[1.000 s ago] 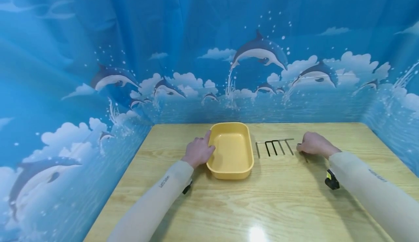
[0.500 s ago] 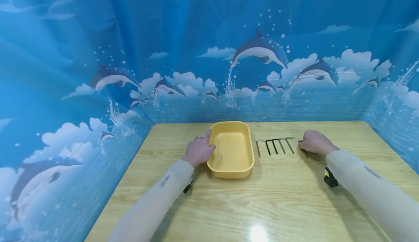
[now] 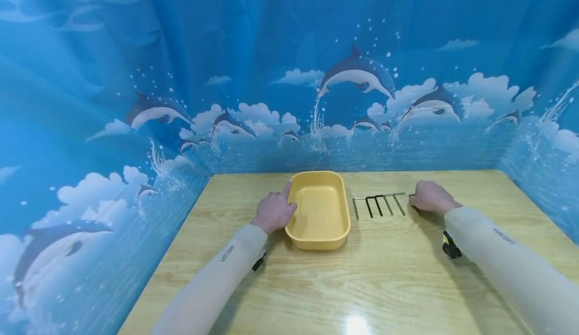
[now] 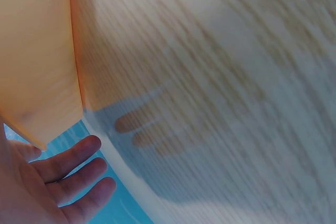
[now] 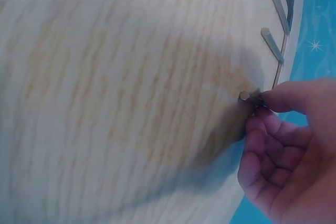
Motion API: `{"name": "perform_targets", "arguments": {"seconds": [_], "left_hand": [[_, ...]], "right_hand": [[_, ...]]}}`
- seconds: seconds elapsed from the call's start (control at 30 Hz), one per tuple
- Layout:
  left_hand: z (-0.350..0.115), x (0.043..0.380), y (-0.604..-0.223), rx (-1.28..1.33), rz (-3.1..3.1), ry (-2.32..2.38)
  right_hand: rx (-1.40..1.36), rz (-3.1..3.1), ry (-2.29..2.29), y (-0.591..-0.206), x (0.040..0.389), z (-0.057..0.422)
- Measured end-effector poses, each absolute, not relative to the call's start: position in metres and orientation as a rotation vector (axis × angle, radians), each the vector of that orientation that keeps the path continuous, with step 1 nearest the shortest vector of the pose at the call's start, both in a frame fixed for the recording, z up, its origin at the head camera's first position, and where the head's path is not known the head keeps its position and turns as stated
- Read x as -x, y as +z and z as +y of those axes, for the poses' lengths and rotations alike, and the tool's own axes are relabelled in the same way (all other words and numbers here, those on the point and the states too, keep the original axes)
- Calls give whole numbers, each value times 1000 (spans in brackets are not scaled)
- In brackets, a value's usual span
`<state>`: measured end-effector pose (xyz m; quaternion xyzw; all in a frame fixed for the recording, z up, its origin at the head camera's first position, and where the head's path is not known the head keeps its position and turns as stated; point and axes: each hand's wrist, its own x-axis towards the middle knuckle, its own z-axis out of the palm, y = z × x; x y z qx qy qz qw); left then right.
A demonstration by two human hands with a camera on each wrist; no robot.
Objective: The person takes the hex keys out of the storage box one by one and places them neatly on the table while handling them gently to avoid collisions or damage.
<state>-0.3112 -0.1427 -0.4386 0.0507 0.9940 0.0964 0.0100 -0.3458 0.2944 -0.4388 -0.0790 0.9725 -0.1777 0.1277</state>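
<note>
My left hand (image 3: 273,209) rests on the left rim of a yellow plastic tray (image 3: 316,174), its index finger lying straight along the edge. In the left wrist view, three relaxed fingers (image 4: 71,158) stand apart from the tray's outer wall (image 4: 37,51). To the right, my right hand (image 3: 431,197) is low over the table, thumb and index finger pinching an L-shaped hex key (image 5: 244,96); most of that key is hidden by the hand. Just left of it, several L-shaped hex keys (image 3: 379,205), some black and some silver, lie in a row with their arms parallel.
The light wood-grain table (image 3: 316,284) has its back edge against a blue curtain (image 3: 271,33) printed with dolphins. The tray stands upright between my left hand and the row of keys.
My right hand and forearm have shifted slightly left, and the key's lower arm, which showed below the hand, is now hidden. The left hand, tray and key row stay put.
</note>
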Motion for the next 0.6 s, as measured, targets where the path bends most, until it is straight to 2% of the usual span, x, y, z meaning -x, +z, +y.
{"name": "perform_targets", "arguments": {"seconds": [0.6], "left_hand": [[-143,310,-439,-137,3101,335]], "right_hand": [[221,2867,-483,-442,354,287]]}}
